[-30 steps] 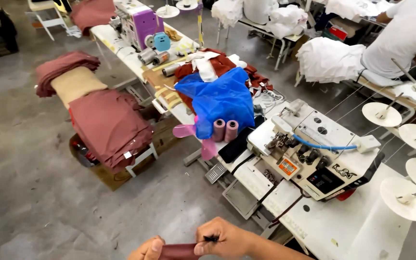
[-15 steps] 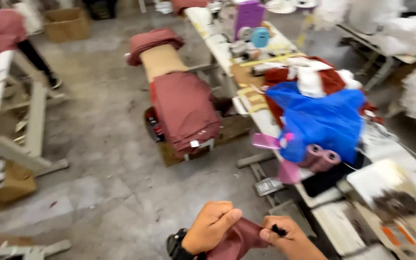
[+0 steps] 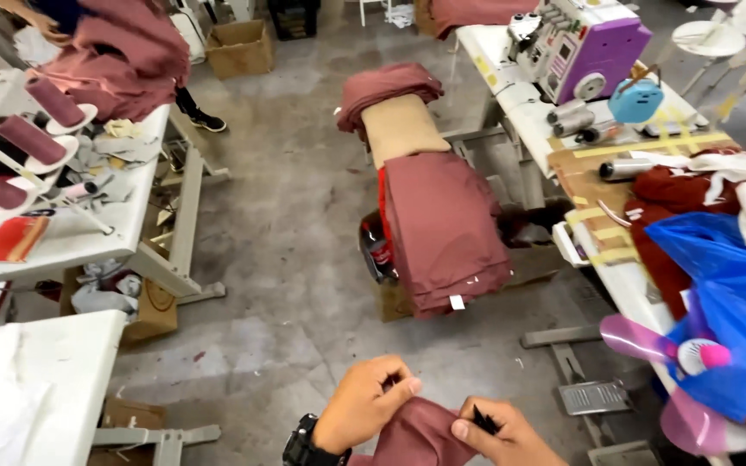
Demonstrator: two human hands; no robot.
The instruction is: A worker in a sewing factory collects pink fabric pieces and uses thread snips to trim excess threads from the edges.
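Observation:
My left hand (image 3: 363, 412), with a black watch on the wrist, grips one edge of a small maroon fabric piece (image 3: 414, 433) at the bottom of the view. My right hand (image 3: 496, 433) pinches the other edge of the same piece, and a small black object shows between its fingers. Both hands are held low over the concrete floor, close together.
A bench stacked with maroon and tan fabric (image 3: 433, 216) stands ahead. At the right is a table with a purple-and-white sewing machine (image 3: 582, 47), a blue plastic bag (image 3: 736, 293) and a pink fan (image 3: 675, 358). White tables with maroon thread cones (image 3: 32, 138) are at the left. Someone's dark shoe (image 3: 206, 123) is at the rear.
The view has swung left, away from the right-hand table toward the floor and the left tables. My hands stay together on the maroon fabric.

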